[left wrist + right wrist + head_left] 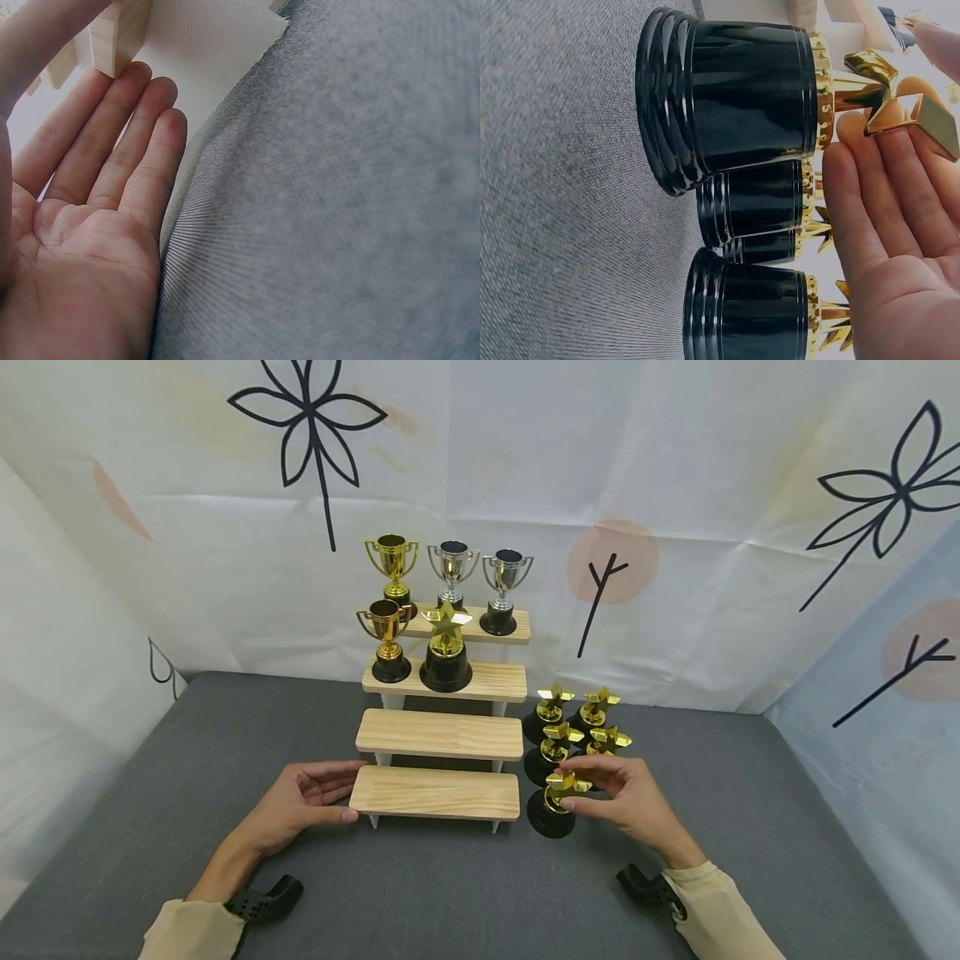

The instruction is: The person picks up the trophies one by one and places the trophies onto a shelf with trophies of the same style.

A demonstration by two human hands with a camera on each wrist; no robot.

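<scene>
A stepped wooden shelf (435, 792) stands in the middle of the grey table. My left hand (307, 803) is at the left end of its lowest board, and in the left wrist view the straight fingers (131, 86) touch the wood. To the right of the shelf, my right hand (611, 789) has thumb and fingers around the gold star of a star trophy (754, 90), whose black base stands upright on the cloth. Several more star trophies (557, 745) are grouped just behind it, partly hidden by that hand.
On the top board are a gold cup (392, 560) and two silver cups (453, 562). The board below holds a bronze-coloured cup (385, 625) and a larger star trophy (446, 664). A white patterned cloth (712, 568) hangs behind the grey table (420, 893).
</scene>
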